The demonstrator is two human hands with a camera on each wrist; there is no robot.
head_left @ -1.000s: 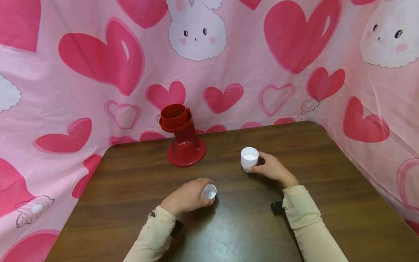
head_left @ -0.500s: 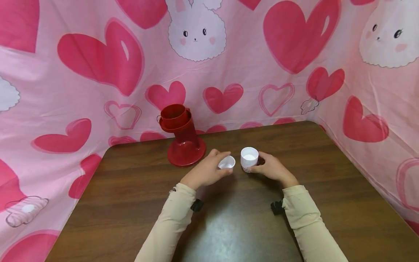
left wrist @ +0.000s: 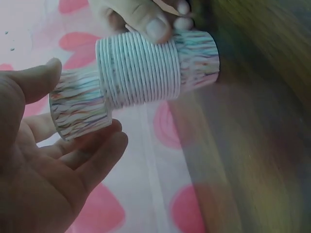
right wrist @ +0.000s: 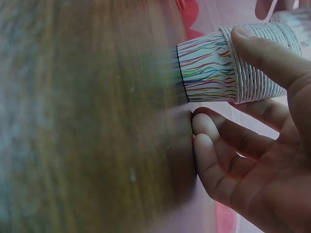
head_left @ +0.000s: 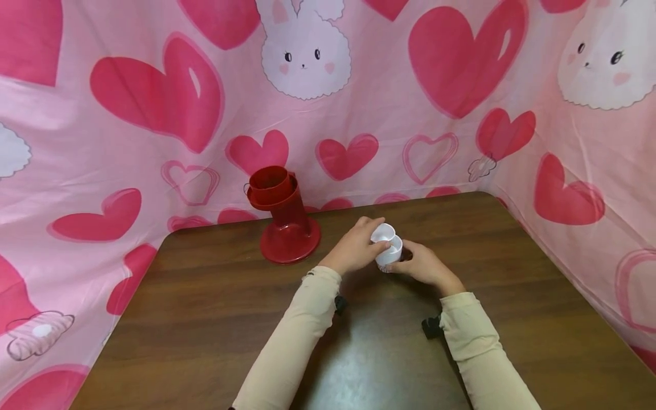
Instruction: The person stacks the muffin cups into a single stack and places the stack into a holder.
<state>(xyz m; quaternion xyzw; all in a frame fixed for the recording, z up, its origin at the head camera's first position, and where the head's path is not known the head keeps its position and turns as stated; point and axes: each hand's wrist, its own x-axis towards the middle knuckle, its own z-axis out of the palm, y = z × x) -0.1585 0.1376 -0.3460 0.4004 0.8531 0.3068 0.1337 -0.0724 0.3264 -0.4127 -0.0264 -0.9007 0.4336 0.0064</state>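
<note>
My left hand (head_left: 356, 245) holds a single white paper cup (head_left: 382, 231) between thumb and fingers, its mouth upward in the head view. Just below it, a stack of paper cups (head_left: 388, 259) stands on the table, and my right hand (head_left: 426, 265) grips its side. In the left wrist view, the single cup (left wrist: 80, 104) with coloured wavy lines sits at the rim end of the stack (left wrist: 138, 70), slightly offset; whether it touches the rim I cannot tell. The right wrist view shows the thumb across the stacked rims (right wrist: 262, 60) and the patterned bottom cup (right wrist: 209, 68).
A red stand with a wide round base (head_left: 290, 242) and a cup-like red top (head_left: 270, 185) is at the back left of the brown wooden table (head_left: 205, 319). Pink cloth (head_left: 307, 119) with hearts and rabbits hangs behind and at the sides.
My left hand has moved right and away from me, carrying the cup from the table's middle up to the top of the stack. My right hand keeps its grip in place.
</note>
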